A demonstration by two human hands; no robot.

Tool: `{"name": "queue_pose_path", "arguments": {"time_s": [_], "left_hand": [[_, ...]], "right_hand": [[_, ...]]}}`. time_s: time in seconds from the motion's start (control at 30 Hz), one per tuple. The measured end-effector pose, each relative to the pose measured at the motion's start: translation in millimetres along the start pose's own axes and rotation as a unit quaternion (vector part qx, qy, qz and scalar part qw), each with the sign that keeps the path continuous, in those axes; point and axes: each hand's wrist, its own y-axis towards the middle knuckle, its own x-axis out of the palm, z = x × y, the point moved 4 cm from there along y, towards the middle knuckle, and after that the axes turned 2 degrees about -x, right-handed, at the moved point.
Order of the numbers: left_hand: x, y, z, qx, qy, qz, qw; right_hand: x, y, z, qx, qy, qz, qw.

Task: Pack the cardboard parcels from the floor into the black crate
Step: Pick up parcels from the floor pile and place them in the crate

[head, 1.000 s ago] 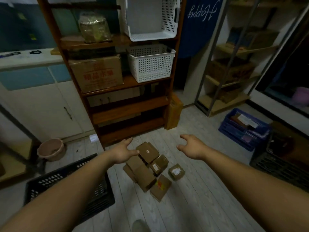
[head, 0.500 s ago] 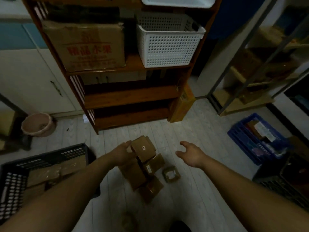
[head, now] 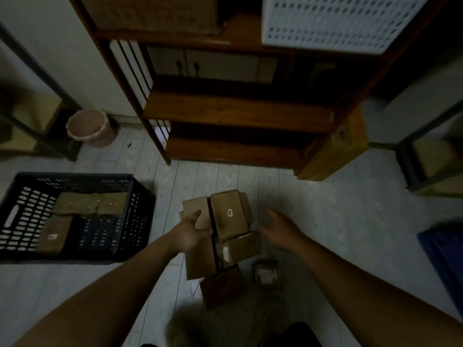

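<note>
Head view, dim and a bit blurred.

Pile of parcels (head: 225, 246) sits on the floor in front of the shelf (head: 238, 111), between the two hands. Top of the pile: left parcel (head: 193, 209) and sticker parcel (head: 229, 216) side by side with a narrow gap between them. Below them lie more parcels, then a dark parcel (head: 223, 284), and a small parcel (head: 265, 271) just to its right.

Left hand (head: 190, 231): thumb on top of the left parcel, fingers curled at its near right edge by the gap, so it's gripping that parcel.

Right hand (head: 280, 227): fingers loosely spread, holding nothing, just beside the right edge of the sticker parcel. Contact: cannot tell.

Crate (head: 140, 209) is on the floor to the left, apart from the pile. It holds packed parcels (head: 90, 202) lying flat along its far and left sides.

Pink bin (head: 87, 127) stands beyond the crate. White basket (head: 338, 21) is on an upper shelf board. Blue crate (head: 446, 254) is at the right edge.
</note>
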Motion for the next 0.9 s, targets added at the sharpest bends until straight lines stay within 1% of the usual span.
{"name": "queue_pose_path", "arguments": {"time_s": [0.1, 0.2, 0.37, 0.5, 0.57, 0.63, 0.73, 0.8, 0.9], "left_hand": [[38, 71, -21, -0.008, -0.006, 0.016, 1.0], [72, 147, -44, 0.019, -0.013, 0.031, 0.999], [112, 255, -88, 0.052, -0.02, 0.084, 0.995], [137, 311, -112, 0.028, -0.049, 0.074, 0.996], [147, 326, -117, 0.027, -0.038, 0.081, 0.996], [151, 332, -118, 0.04, -0.039, 0.108, 0.993], [144, 320, -107, 0.081, -0.079, 0.148, 0.983], [133, 298, -96, 0.089, -0.124, 0.136, 0.979], [105, 241, -74, 0.086, -0.168, 0.102, 0.977]], "right_hand": [[37, 66, 44, 0.004, 0.008, -0.011, 1.0], [81, 140, 84, -0.004, 0.009, -0.011, 1.0], [143, 246, 140, 0.004, -0.001, 0.039, 0.999], [171, 298, 169, 0.034, 0.023, 0.069, 0.997], [182, 311, 175, 0.032, 0.027, 0.057, 0.997], [187, 313, 177, 0.02, 0.031, 0.057, 0.998], [184, 302, 168, 0.015, 0.057, 0.068, 0.996], [173, 281, 153, 0.02, 0.072, 0.078, 0.994], [147, 230, 116, 0.017, 0.084, 0.076, 0.993]]}}
